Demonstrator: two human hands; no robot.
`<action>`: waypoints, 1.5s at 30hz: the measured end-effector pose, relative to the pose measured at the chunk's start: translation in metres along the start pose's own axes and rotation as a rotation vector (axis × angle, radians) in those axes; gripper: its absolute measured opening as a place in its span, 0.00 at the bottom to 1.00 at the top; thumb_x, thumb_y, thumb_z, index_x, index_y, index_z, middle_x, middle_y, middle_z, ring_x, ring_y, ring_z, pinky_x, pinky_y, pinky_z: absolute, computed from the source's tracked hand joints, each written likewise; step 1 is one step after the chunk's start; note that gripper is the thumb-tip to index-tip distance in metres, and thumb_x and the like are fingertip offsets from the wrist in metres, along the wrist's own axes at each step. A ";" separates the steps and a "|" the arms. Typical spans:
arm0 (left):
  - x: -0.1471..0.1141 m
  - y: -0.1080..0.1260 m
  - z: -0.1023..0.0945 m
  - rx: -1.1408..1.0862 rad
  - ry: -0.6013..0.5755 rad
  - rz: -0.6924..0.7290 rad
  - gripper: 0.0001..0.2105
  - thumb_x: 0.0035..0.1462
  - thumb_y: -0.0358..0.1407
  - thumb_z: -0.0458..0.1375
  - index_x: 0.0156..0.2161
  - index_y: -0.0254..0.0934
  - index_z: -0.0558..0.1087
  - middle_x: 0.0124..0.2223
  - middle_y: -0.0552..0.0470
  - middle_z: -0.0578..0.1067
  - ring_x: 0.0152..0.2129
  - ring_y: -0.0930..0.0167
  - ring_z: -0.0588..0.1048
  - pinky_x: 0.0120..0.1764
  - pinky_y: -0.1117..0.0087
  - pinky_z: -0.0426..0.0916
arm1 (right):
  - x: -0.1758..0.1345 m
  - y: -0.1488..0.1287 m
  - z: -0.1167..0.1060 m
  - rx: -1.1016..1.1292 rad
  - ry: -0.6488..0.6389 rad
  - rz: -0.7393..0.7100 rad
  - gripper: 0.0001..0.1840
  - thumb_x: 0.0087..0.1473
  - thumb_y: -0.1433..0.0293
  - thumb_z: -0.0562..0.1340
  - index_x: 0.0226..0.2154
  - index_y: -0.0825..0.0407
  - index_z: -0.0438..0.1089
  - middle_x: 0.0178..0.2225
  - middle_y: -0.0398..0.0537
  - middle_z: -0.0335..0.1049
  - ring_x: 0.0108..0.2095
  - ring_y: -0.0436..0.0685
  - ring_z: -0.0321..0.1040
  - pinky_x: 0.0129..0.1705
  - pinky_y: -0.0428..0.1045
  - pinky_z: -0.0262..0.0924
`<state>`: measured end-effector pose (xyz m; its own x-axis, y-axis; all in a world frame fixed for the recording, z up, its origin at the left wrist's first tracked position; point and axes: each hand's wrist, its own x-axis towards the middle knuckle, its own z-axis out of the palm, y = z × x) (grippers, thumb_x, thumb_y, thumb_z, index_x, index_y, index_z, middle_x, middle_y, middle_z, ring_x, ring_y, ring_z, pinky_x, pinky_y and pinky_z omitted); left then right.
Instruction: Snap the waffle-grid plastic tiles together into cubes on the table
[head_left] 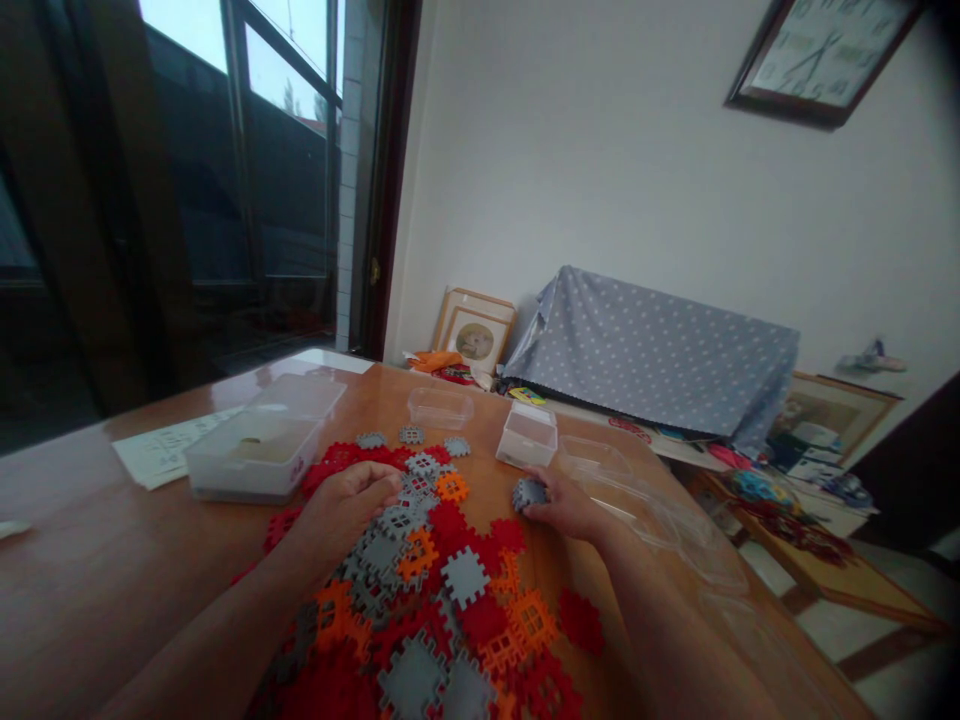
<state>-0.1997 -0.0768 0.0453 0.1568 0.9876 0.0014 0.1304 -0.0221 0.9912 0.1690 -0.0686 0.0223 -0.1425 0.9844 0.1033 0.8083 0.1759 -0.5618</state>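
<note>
A spread of red, orange and grey notched plastic building tiles covers the middle of the table, among them a grey tile (465,577), an orange tile (532,620) and a red tile (580,620). My left hand (352,497) is over the far left part of the heap, fingers curled together beside several grey tiles; whether something is inside them is hidden. To the right of the heap, my right hand (564,503) grips a small stack of grey tiles (529,493) just above or on the table; which of these I cannot tell.
Left of the heap stands a clear plastic box (251,465) on a sheet of paper (161,450). Farther back are a small clear box (527,435) and a shallow clear tray (440,407). Clear lids (630,505) lie along the right side of the wooden table (97,560).
</note>
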 end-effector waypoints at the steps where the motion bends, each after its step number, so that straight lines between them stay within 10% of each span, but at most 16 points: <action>1: -0.001 0.001 0.000 0.002 -0.003 -0.001 0.20 0.51 0.52 0.62 0.41 0.37 0.76 0.36 0.52 0.78 0.35 0.66 0.75 0.38 0.69 0.66 | -0.002 -0.002 -0.002 -0.002 0.009 -0.004 0.40 0.44 0.66 0.69 0.61 0.52 0.64 0.60 0.56 0.67 0.59 0.67 0.64 0.62 0.62 0.55; 10: -0.007 0.005 0.003 0.021 -0.051 0.021 0.21 0.53 0.52 0.60 0.41 0.36 0.75 0.37 0.50 0.79 0.37 0.64 0.76 0.39 0.67 0.67 | -0.048 -0.064 0.018 -0.004 0.016 -0.115 0.28 0.52 0.67 0.64 0.57 0.47 0.69 0.56 0.51 0.70 0.56 0.65 0.66 0.60 0.60 0.57; 18: -0.012 0.008 0.008 0.064 -0.094 0.059 0.20 0.53 0.51 0.59 0.40 0.36 0.75 0.37 0.50 0.79 0.38 0.63 0.75 0.41 0.67 0.66 | -0.077 -0.113 0.042 -0.013 -0.228 -0.278 0.43 0.46 0.72 0.67 0.64 0.39 0.60 0.64 0.45 0.62 0.64 0.67 0.55 0.66 0.62 0.48; 28: -0.006 -0.005 0.009 0.067 -0.086 0.094 0.20 0.54 0.52 0.58 0.42 0.37 0.77 0.37 0.51 0.80 0.35 0.65 0.76 0.39 0.69 0.67 | -0.075 -0.109 0.035 0.063 -0.142 -0.206 0.36 0.46 0.69 0.69 0.59 0.40 0.67 0.55 0.46 0.71 0.54 0.63 0.66 0.57 0.57 0.60; 45: -0.005 0.003 0.007 0.098 -0.093 0.072 0.21 0.55 0.53 0.58 0.42 0.36 0.75 0.38 0.51 0.78 0.38 0.65 0.75 0.41 0.68 0.66 | -0.021 -0.014 -0.008 -0.040 0.194 0.041 0.24 0.48 0.67 0.67 0.50 0.49 0.73 0.51 0.52 0.75 0.52 0.66 0.70 0.56 0.59 0.61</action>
<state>-0.1931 -0.0831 0.0476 0.2585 0.9644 0.0548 0.2094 -0.1113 0.9715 0.1647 -0.0914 0.0346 0.0010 0.9710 0.2390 0.8339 0.1311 -0.5361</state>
